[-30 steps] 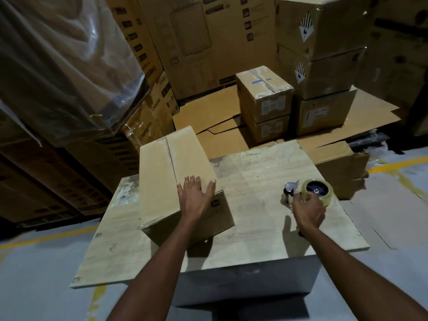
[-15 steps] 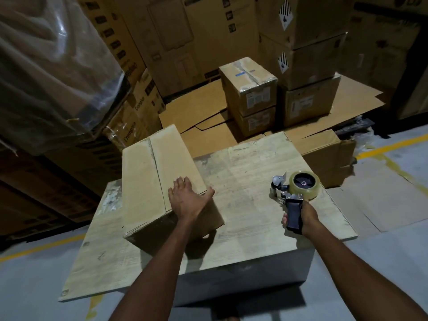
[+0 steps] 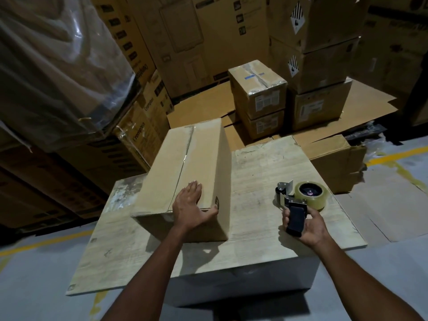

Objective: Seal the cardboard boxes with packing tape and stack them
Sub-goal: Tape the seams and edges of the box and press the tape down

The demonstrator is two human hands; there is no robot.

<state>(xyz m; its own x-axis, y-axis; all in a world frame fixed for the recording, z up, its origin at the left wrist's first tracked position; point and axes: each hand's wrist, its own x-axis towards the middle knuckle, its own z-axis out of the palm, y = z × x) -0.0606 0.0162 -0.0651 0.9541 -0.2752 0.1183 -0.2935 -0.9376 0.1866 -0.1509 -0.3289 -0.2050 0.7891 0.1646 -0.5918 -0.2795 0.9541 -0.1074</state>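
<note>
Box pinned, tape ready, far edge the worry.
The left hand (image 3: 190,209) lies flat on the near corner of the box (image 3: 185,163), far left on the surface (image 3: 266,181). The right hand (image 3: 310,228) grips the tape dispenser (image 3: 301,200). A hard push could slide the box off the far edge. There is open room between them, and stacked cartons (image 3: 259,93) crowd behind.

The box (image 3: 166,167) is dull cardboard. The tape dispenser (image 3: 295,202) at 3 o'clock holds shiny tape (image 3: 313,203). The table (image 3: 266,172) is scuffed wood.
</note>
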